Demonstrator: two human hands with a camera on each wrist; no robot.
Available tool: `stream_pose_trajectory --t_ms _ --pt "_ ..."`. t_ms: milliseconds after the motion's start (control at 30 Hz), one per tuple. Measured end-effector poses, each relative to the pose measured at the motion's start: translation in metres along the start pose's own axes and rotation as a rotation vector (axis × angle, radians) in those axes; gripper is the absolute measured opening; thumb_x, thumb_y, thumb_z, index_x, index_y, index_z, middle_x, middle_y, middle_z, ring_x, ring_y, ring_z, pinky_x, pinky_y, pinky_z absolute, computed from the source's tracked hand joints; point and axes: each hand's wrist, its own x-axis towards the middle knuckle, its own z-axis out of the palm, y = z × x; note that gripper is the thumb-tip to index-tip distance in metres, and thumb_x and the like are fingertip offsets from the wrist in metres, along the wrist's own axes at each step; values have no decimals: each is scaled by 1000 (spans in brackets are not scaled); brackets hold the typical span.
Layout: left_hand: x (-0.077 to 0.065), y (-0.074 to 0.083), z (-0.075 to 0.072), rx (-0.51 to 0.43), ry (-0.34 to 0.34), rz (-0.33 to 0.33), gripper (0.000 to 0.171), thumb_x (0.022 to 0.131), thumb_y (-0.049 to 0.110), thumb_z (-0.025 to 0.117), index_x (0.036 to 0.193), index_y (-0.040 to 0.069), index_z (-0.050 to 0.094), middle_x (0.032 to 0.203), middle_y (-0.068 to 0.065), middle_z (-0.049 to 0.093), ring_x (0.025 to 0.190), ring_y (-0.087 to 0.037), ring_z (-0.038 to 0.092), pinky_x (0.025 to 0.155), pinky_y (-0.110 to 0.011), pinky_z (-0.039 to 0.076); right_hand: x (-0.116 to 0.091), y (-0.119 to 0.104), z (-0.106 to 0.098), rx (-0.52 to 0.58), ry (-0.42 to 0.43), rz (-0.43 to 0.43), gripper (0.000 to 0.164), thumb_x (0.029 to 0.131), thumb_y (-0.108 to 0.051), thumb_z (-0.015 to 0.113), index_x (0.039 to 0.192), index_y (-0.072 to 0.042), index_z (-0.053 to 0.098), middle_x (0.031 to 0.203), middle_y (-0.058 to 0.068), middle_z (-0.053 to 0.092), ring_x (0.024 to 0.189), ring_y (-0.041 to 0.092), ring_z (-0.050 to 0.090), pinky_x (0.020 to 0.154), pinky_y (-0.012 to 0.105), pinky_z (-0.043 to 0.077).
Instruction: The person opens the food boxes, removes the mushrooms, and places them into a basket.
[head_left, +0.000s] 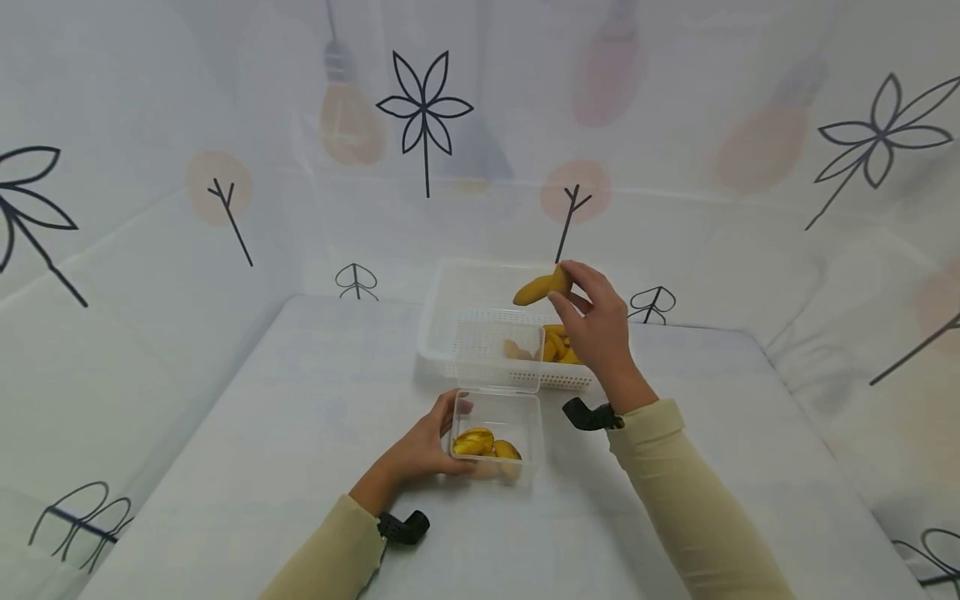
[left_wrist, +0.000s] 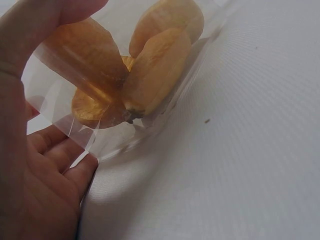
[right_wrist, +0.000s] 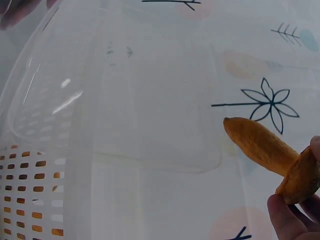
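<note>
My left hand (head_left: 423,442) grips the left side of a clear plastic box (head_left: 534,425), thumb along the near wall and fingers at the far left corner. Several small yellow bananas (head_left: 474,442) lie in the box; through its wall they show dark tips in the left wrist view. Its hinged clear lid (head_left: 487,375) is raised and tilts back over a white basket (head_left: 431,333). Above that basket, my right hand (head_left: 600,325) pinches yellow bananas (right_wrist: 260,145) between thumb and fingers; two pieces show, one long and one partly covered by the fingers.
More bananas (head_left: 557,343) sit at the right end of the basket, partly hidden by my right hand. A white cloth (head_left: 300,467) covers the table, and a printed curtain (head_left: 495,108) rises behind it. A black wrist camera (head_left: 588,414) is strapped on each wrist.
</note>
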Motion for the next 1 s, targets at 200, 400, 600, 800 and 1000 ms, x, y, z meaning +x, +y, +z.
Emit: stream_pose_trajectory --t_ms 200,400,600,800,1000 --pt "0 0 0 9 0 -4 106 67 30 88 148 25 21 151 -6 36 145 -21 31 118 -42 27 3 11 2 4 -12 52 46 94 -20 62 138 -11 51 139 9 52 129 24 53 97 32 51" --pt "1 0 0 10 -2 -14 107 67 31 88 149 23 20 151 -6 37 145 -20 31 118 -41 26 8 18 2 -10 -61 106 47 95 -21 61 139 -9 50 138 11 53 130 25 53 97 32 51" --pt "1 -1 -1 10 2 -20 106 66 32 88 148 25 21 152 -5 35 146 -20 30 118 -41 26 17 24 0 -77 -134 199 48 96 -24 60 140 -9 50 139 12 54 129 27 53 97 38 52" --pt "0 0 -2 -8 0 -21 106 67 30 88 148 26 21 154 -5 33 147 -20 28 119 -42 25 30 28 -4 -136 -271 277 49 97 -29 58 141 -10 49 140 13 53 131 29 51 101 42 50" --pt "-8 35 -7 -9 -38 -34 104 71 19 85 150 8 19 154 -18 30 147 -27 27 118 -44 24 40 33 -7 -178 -371 298 49 97 -30 58 141 -11 48 138 14 55 127 32 54 100 46 50"
